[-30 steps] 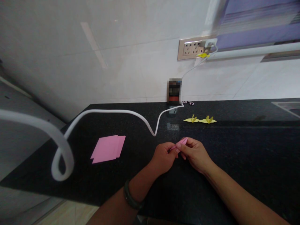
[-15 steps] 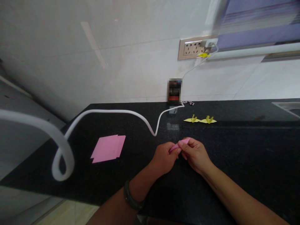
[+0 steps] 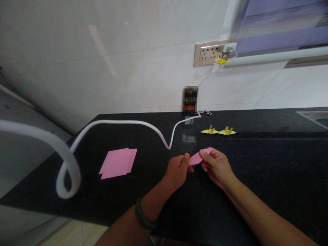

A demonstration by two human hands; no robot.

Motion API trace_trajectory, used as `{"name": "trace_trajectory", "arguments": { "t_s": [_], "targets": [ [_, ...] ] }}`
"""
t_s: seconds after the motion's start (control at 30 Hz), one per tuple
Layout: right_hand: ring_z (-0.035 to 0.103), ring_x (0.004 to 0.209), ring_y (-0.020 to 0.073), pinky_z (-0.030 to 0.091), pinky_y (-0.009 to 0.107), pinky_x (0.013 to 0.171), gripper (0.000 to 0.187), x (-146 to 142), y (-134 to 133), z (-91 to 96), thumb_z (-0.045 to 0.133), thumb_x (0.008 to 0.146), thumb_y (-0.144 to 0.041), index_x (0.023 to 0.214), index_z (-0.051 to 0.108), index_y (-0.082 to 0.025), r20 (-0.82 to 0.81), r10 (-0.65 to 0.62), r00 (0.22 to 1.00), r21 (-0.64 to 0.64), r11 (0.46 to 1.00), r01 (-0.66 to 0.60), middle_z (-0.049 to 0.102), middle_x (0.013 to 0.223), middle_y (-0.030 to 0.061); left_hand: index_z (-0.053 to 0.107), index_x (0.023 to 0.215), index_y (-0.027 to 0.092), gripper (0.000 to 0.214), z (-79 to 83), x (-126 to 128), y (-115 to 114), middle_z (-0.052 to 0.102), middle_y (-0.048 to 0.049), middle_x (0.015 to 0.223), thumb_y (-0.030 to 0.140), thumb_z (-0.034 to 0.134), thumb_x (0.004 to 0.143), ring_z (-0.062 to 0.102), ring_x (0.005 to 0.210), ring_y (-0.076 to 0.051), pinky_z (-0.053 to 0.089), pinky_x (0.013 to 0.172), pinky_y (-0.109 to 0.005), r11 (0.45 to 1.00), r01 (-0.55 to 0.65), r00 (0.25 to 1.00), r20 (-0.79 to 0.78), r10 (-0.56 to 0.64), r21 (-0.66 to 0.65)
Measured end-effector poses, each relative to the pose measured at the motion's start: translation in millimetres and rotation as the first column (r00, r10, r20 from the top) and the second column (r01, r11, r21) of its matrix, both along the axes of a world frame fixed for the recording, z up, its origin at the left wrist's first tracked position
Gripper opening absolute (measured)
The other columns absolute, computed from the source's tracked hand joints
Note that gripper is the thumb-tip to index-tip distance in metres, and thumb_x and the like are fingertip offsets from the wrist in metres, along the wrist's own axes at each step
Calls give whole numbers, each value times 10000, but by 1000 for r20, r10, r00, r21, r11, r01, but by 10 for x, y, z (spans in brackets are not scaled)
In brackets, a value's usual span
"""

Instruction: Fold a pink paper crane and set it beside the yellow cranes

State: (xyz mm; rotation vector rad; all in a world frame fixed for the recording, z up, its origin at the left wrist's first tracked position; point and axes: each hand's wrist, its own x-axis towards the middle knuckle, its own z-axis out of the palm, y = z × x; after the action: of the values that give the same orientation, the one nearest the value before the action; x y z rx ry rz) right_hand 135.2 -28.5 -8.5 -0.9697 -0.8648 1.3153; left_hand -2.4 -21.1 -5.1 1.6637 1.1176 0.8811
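Paper of pink colour (image 3: 196,158), folded to a slim, slanted shape, is between your two hands, over the black speckled counter (image 3: 148,143). Your right hand (image 3: 218,168) pinches its upper right part: the thumb presses on top and the fingers bend below, with almost no gap. Your left hand (image 3: 178,169) has curled fingers and a raised thumb at the left end, which it seems to grip; how firmly, I cannot tell. Held so from both ends, the piece is probably kept flat, with its middle visible to you. The stack of flat pink paper sheets (image 3: 116,162) lies well to the left, perhaps so that your hands do not disturb it. Two yellow folded paper figures (image 3: 227,132) sit side by side beyond your right hand, likely to be out of your way.
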Motion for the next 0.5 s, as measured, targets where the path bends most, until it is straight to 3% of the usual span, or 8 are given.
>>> {"name": "trace_trajectory", "arguments": {
  "t_s": [0.07, 0.13, 0.23, 0.5],
  "targets": [
    [315, 350, 38, 254, 182, 322, 168, 28, 10, -8, 618, 668, -295, 644, 546, -146, 16, -31, 999, 8, 1000, 31, 498, 492, -33, 600, 763, 129, 505, 8, 3, 15, 602, -47, 681, 440, 205, 823, 540, 633, -129, 389, 587, -236, 1000, -22, 996, 83, 24, -19],
    [338, 364, 47, 258, 188, 329, 170, 41, 7, -28, 616, 670, -302, 648, 549, -147, 84, -34, 996, 21, 999, 32, 514, 517, -21, 590, 849, 137, 413, 16, 11, 20, 614, -49, 763, 450, 329, 787, 543, 676, -133, 397, 603, -232, 999, -40, 994, 106, 42, -19],
    [359, 376, 54, 259, 192, 339, 176, 26, -13, -65, 598, 687, -310, 654, 557, -142, 190, -1, 982, 45, 999, -7, 537, 543, -3, 594, 767, 140, 317, 15, 20, 9, 608, -28, 690, 435, 505, 693, 526, 620, -121, 390, 564, -215, 999, -32, 998, 46, 33, -16],
    [340, 357, 41, 247, 180, 332, 180, 32, -5, -126, 596, 688, -319, 684, 556, -144, 185, 34, 982, 21, 999, -38, 480, 494, -35, 581, 642, 134, 368, 18, 2, 2, 556, -4, 553, 395, 362, 781, 492, 522, -102, 356, 504, -208, 1000, -11, 1000, -17, 11, 1]
  ]
}}
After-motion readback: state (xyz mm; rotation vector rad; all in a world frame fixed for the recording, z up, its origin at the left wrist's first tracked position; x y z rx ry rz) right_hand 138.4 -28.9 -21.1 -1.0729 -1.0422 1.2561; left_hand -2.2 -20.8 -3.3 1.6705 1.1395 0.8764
